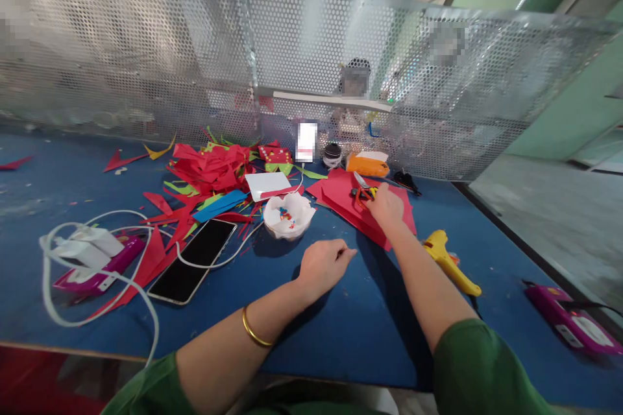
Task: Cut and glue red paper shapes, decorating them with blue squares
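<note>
My right hand (388, 206) reaches forward over a stack of red sheets (335, 198). Its fingers are closed at a hand tool (361, 197) with a silver tip and red, black and yellow handle parts; whether this is scissors, pliers or both together, I cannot tell. Nearer to me, my left hand (325, 266) rests low over the blue table, fingers curled and thumb and forefinger pinched. Whatever may be between those fingertips is too small to make out. Left of it stands a white paper-lined bowl (288, 224) holding small red and blue bits.
Red scraps (214, 168) heap at the back left. A black phone (195, 262), white cable and chargers (87, 248) lie left. On the right are a yellow glue gun (450, 262) and a purple device (569, 318). Perforated metal screening (311, 39) stands behind, a person beyond it.
</note>
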Available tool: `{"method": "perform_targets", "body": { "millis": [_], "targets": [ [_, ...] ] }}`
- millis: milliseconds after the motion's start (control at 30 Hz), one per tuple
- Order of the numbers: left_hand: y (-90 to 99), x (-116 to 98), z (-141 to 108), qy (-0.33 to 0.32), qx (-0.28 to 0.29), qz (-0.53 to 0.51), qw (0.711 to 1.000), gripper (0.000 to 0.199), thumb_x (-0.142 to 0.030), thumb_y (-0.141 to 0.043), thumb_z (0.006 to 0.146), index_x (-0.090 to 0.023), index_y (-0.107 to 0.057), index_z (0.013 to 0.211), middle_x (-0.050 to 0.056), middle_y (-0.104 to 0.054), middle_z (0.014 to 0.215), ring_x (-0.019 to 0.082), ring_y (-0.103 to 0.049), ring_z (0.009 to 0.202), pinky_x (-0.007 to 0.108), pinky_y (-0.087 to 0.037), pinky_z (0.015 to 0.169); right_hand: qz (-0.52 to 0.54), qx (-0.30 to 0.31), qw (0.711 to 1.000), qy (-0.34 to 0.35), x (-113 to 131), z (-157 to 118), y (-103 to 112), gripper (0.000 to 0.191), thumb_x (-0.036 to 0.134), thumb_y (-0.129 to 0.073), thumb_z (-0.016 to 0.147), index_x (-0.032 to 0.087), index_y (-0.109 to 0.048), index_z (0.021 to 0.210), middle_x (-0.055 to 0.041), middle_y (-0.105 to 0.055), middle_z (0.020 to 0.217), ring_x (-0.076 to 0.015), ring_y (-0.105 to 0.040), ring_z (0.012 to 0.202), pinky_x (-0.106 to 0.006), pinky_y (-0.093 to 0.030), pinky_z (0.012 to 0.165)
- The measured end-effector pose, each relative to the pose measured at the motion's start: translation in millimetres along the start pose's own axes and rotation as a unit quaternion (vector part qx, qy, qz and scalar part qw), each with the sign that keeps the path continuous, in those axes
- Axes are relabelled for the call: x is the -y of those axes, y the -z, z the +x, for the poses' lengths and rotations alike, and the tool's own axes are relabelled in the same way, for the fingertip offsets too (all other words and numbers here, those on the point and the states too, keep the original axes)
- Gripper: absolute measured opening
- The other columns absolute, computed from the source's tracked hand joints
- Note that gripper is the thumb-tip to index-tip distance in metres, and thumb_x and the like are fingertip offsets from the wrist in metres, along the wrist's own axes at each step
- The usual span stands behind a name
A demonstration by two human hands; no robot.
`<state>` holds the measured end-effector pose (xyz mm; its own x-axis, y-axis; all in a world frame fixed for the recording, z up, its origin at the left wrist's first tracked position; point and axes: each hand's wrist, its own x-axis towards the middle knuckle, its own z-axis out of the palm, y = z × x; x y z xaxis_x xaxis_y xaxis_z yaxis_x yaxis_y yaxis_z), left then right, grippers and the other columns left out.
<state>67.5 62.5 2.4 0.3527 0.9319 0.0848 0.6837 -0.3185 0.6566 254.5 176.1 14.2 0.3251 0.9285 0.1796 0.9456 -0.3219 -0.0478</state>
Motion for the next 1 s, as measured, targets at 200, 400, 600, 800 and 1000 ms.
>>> {"method": "perform_targets", "body": {
  "millis": [200, 400, 600, 800, 1000],
  "targets": [
    [3.3, -4.0, -1.7, -0.005, 0.009, 0.012, 1.0, 0.046, -0.047, -0.048, 0.094, -0.021, -0.058, 0.058, 0.003, -0.067, 0.064, 0.018, -0.06, 0.064, 0.028, -0.027, 0.055, -0.031, -0.033, 0.999, 0.003, -3.2, -3.2, 5.1, 0.037, 0.033, -0.062, 0.093, 0.011, -0.058, 0.122, -0.0136, -0.062, 0.12, -0.0234, -0.065, 0.101, -0.042, -0.055, 0.086],
    [3.2, -4.6, -2.6, -0.015, 0.001, 0.016, 1.0, 0.042, -0.045, -0.05, 0.094, -0.021, -0.061, 0.061, 0.002, -0.067, 0.065, 0.018, -0.061, 0.065, 0.028, -0.029, 0.057, -0.047, -0.054, 0.983, 0.167, 24.3, -16.5, 15.0, 0.029, 0.027, -0.051, 0.098, 0.008, -0.059, 0.119, -0.0191, -0.063, 0.118, -0.0288, -0.06, 0.113, -0.044, -0.047, 0.096],
    [4.4, -2.8, -2.7, -0.025, -0.012, 0.021, 0.999, 0.04, -0.044, -0.051, 0.094, -0.021, -0.064, 0.064, 0.004, -0.07, 0.068, 0.02, -0.063, 0.068, 0.029, -0.028, 0.056, -0.071, 0.01, 0.958, 0.277, 41.3, -14.8, 6.5, 0.036, 0.035, -0.061, 0.094, 0.016, -0.058, 0.124, -0.01, -0.061, 0.125, -0.0231, -0.063, 0.104, -0.044, -0.055, 0.087],
    [1.8, -3.6, -4.6, -0.034, -0.009, 0.021, 0.999, 0.039, -0.046, -0.052, 0.094, -0.021, -0.068, 0.069, 0.005, -0.072, 0.072, 0.021, -0.065, 0.071, 0.03, -0.029, 0.056, -0.055, 0.004, 0.963, 0.265, 36.3, -20.4, -3.4, 0.036, 0.034, -0.061, 0.094, 0.016, -0.058, 0.125, -0.0104, -0.06, 0.125, -0.0234, -0.063, 0.105, -0.044, -0.054, 0.087],
    [2.0, -3.6, -5.5, -0.034, -0.005, 0.008, 0.999, 0.037, -0.045, -0.051, 0.093, -0.021, -0.07, 0.071, 0.006, -0.074, 0.075, 0.022, -0.067, 0.075, 0.029, -0.033, 0.059, 0.022, -0.003, 0.981, 0.191, 32.7, -22.0, -12.3, 0.037, 0.034, -0.062, 0.093, 0.015, -0.058, 0.124, -0.0114, -0.061, 0.125, -0.0234, -0.063, 0.104, -0.044, -0.054, 0.087]
  ]
}}
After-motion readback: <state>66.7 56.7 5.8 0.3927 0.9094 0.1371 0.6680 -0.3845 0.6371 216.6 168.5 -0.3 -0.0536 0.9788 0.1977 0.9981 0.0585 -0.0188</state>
